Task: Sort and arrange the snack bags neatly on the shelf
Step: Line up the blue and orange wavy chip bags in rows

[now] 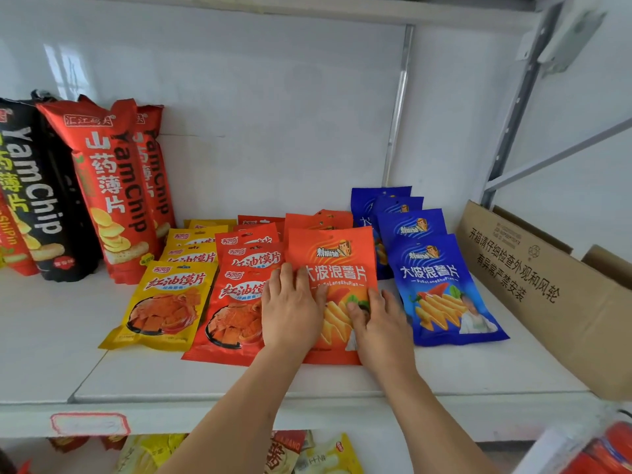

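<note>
Four bag rows [333,254] lie between upright bags [113,186] and box [547,289].

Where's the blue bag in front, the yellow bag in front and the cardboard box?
Blue bag [441,292], head view, middle of its front.
Yellow bag [164,304], head view, middle of its front.
Cardboard box [533,278], head view, printed side.

Four overlapping rows of flat snack packets run back from the front edge of the white shelf [102,378]: yellow packets [164,302], red packets [232,313], orange packets [337,258], blue packets [441,289]. Tall yam-chip bags [109,186] stand upright at the left end.
</note>
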`<state>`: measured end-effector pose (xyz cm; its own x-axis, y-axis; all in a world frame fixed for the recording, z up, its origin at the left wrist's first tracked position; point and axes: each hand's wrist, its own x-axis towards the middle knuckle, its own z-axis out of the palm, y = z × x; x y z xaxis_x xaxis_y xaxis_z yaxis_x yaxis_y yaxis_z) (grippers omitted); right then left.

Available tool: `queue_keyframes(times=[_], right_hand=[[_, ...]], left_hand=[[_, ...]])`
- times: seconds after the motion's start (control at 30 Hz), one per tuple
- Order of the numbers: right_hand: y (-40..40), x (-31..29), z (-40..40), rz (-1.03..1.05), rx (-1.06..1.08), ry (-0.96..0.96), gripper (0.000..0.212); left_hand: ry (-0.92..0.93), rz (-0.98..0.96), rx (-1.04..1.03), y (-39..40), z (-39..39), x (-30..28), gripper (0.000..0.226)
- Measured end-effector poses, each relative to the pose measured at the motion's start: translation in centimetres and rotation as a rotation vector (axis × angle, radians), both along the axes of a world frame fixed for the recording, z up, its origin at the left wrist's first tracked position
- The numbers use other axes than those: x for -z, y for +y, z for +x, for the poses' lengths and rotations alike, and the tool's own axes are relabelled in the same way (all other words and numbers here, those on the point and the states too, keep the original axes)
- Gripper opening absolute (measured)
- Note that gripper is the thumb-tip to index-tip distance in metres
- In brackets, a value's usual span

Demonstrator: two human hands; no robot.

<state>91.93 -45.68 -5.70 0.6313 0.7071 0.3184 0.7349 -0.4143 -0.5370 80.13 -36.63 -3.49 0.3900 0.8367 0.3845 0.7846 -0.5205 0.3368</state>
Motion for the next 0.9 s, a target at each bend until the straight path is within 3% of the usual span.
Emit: queue_keyframes(times=[0.17,0.47,0.63,0.73,0.8,0.9], right_hand=[[0.3,-0.2,0.5,0.069,0.023,-0.13,0.057],[-3.4,-1.3,6.0,0.278,-0.081,-0.074,0.051],[-4.4,-3.8,13.4,0.355,0.006,-0.024,0.041],[-4.1,-5.0,17.7,0.355,0.011,0.067,0.045],[-3.6,-5.8,19.8,0.328,0.012,0.15,0.054],[-2.6,-6.6,21.3,0.298,-0.01,0.298,0.055]], left_hand=[[0.03,0.042,-0.024,0.5,0.4,-0.1,0.061],[0.044,0.121,-0.124,-0.2,1.7,-1.0,0.057],[-0.083,0.262,-0.143,-1.8,5.4,-2.0,0.05],[-0.176,0.348,-0.049,-2.8,8.8,-3.2,0.05],[-0.234,0.251,0.057,-3.3,11.2,-4.2,0.05],[-0.345,-0.055,0.192,-3.2,14.5,-5.3,0.057]])
